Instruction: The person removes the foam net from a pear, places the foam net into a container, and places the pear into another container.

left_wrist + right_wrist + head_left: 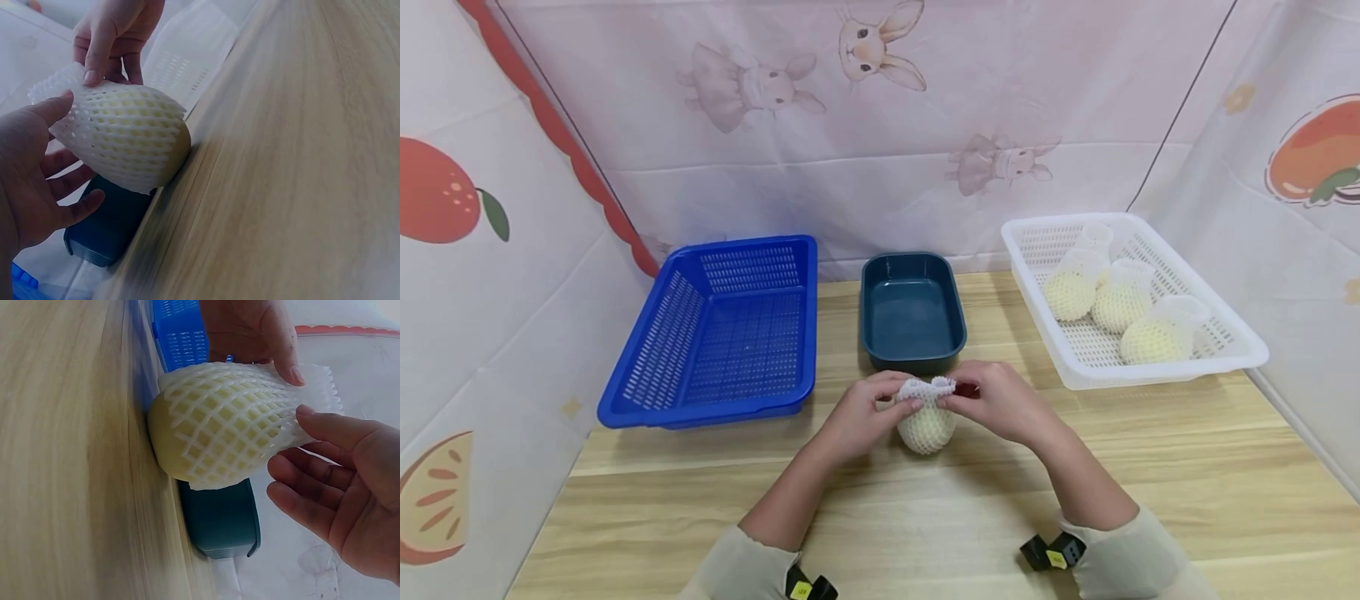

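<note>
On the wood-grain tabletop (917, 525), just near of the dark teal dish (913, 317), a pale yellow round fruit (164, 447) is apparently rested, wrapped in a white foam net sleeve (927, 427) with its bottom left bare. The sleeve's open end is pinched between thumb and fingers by the left hand (862, 417) at left and the right hand (1003, 402) at right. The rim is best worked evenly from both sides (foam probably tears), with the fruit kept low.
</note>
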`<state>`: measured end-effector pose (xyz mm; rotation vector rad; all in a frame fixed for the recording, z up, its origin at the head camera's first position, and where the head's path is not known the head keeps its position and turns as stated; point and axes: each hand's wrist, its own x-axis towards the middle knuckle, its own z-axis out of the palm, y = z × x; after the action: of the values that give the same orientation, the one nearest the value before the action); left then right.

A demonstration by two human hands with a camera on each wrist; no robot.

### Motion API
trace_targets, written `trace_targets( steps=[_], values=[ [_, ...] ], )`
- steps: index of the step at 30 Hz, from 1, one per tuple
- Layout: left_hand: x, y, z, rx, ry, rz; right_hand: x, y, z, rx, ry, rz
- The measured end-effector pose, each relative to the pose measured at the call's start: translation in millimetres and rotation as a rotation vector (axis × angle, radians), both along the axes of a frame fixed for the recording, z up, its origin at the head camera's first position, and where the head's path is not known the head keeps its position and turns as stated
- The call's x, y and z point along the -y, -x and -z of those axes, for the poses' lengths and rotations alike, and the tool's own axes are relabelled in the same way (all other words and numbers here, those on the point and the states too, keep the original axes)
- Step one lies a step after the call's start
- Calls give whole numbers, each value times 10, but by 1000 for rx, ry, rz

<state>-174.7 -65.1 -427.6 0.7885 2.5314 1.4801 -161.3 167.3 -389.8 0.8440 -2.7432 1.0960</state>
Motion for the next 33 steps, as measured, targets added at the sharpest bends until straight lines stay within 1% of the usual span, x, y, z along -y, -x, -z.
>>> trace_targets(
  steps=[7, 15, 19, 23, 27, 30, 33],
  values=[
    [-22, -22, -31, -12, -25, -28, -14, -10, -19, -15, 36, 17],
    [-74, -31, -38, -47, -75, -36, -16, -20, -28, -54, 87, 23],
    [-91, -42, -58, -41, -89, -38, -11, -21, -26, -59, 102, 26],
    [-105, -61, -91, -26, -89, -37, 0, -21, -20, -59, 111, 26],
    [-127, -69, -121, -25, -88, -39, 17, -33, -32, -58, 126, 26],
    [-149, -67, -133, -45, -95, -44, 26, -40, -42, -64, 135, 33],
    [-168, -70, -146, -49, -124, -61, 31, -38, -40, -73, 151, 42]
  ],
)
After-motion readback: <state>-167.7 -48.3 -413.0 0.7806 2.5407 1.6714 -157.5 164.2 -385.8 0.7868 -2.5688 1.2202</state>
